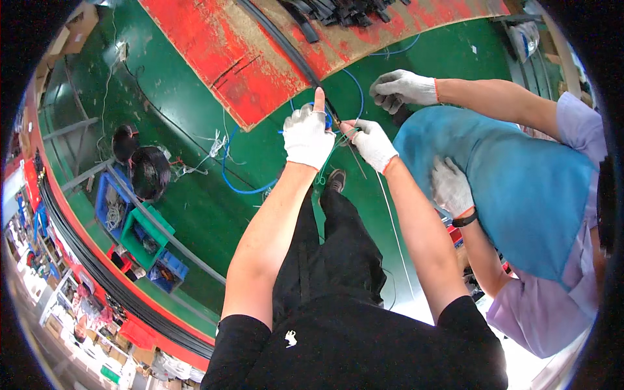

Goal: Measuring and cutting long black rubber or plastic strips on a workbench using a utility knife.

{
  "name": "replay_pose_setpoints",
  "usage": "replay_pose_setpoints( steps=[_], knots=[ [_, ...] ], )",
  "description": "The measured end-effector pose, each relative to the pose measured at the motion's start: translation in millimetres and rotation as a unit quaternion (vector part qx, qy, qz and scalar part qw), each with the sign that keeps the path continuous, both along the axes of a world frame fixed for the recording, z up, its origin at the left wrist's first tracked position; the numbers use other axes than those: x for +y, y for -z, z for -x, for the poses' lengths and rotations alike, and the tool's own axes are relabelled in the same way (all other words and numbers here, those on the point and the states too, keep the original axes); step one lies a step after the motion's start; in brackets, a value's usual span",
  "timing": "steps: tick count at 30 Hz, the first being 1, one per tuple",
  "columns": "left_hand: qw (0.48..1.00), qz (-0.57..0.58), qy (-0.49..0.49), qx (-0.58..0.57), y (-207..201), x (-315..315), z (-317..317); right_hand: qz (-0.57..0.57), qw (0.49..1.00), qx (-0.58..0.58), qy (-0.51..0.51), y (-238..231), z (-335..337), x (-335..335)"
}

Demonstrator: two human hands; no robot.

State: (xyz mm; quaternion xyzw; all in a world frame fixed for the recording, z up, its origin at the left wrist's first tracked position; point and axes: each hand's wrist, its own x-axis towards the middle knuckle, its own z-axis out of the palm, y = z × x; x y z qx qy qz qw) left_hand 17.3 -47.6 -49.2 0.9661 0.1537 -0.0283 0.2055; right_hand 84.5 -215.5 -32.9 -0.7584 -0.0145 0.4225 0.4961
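Holding: left hand (311, 135), black tube (296, 60) | right hand (372, 144), thin wires (357, 161) | blue crate (101, 200) (pale cord (114, 213) inside)

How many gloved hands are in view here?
4. The person's left hand and right hand are close together at the black tube. One co-worker's hand is nearer the red table; the other hand is at the blue apron. No others show.

Looks a wkshp, w/ scuffed red bench (253, 71) & plastic bins (158, 218).
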Motion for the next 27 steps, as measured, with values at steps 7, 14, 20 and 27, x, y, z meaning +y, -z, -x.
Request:
replay_pose_setpoints(
  steps=[7, 14, 20, 27],
  knots=[
    [0.999, -0.003, -0.007, -0.042, 4, -2, 10, -0.008, 1.000, -0.019, 0.019, 0, 11, 9],
    [0.995, 0.018, 0.006, -0.097, 8, -9, 20, 0.012, 0.997, -0.072, 0.034, 18, 20, 10],
    [0.995, 0.010, 0.024, -0.094, 1, -12, 31, 0.019, 0.997, -0.074, 0.029, 22, 25, 12],
    [0.994, 0.000, 0.006, -0.106, 1, -9, 34, 0.011, 0.999, -0.043, -0.005, 9, 20, 15]
  ],
)
